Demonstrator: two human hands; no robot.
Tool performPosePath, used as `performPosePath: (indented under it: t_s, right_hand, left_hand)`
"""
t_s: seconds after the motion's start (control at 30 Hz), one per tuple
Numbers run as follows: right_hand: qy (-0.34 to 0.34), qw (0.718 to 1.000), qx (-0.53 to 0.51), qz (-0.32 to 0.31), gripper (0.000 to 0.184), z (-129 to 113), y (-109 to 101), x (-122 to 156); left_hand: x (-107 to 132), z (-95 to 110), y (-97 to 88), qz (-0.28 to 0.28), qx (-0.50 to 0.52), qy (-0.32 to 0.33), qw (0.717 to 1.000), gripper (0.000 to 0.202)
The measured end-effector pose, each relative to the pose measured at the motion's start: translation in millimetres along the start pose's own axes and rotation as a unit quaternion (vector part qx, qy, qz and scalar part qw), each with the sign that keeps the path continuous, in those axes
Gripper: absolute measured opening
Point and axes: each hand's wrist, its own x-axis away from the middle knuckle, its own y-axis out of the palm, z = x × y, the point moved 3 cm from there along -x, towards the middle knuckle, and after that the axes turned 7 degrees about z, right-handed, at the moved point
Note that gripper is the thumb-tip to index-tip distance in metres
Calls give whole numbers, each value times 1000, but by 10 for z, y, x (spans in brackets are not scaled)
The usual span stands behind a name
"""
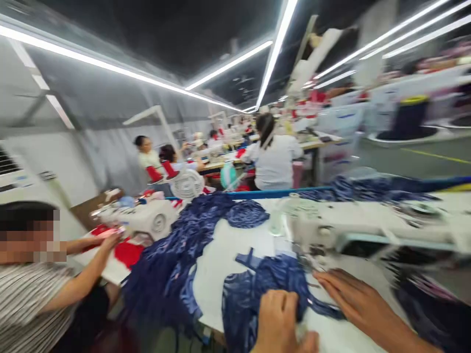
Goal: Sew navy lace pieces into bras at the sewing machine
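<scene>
A piece of navy fabric (pixel 277 277) lies gathered on the white sewing table (pixel 213 289), with a narrow strip trailing to the right. My left hand (pixel 277 321) is at its near edge, fingers curled down on the cloth. My right hand (pixel 360 304) stretches in from the lower right with its fingers extended together, close to the needle area of a white sewing machine (pixel 327 225). Its fingertips are beside the trailing strip; blur hides whether they touch it. The needle and presser foot are smeared too.
A large heap of navy fabric (pixel 162 264) hangs over the table's left side. Left of it, a co-worker in a striped top (pixel 33 299) handles red cloth (pixel 128 252) at another machine (pixel 143 218). Dark cloth (pixel 434 314) lies at right. A white fan (pixel 187 184) stands ahead.
</scene>
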Motion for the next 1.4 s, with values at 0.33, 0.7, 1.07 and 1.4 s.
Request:
performPosePath:
  t_s: [0.33,0.7,1.07,1.4]
  right_hand:
    - [-10,992,34,-123,30,-335,68,223]
    - [11,986,-36,-161,23,-203,159,232]
    - [33,994,-33,-102,18,-221,252,358]
    - [34,991,-31,-122,15,-223,188,288]
  left_hand:
    - [-425,-93,-68,105,-39,40,993,32]
    - [-715,-224,-65,-29,-37,137,989,17]
    - [-740,-165,-5,-49,-56,193,978,28]
    - [-578,-200,27,-68,-48,184,979,26]
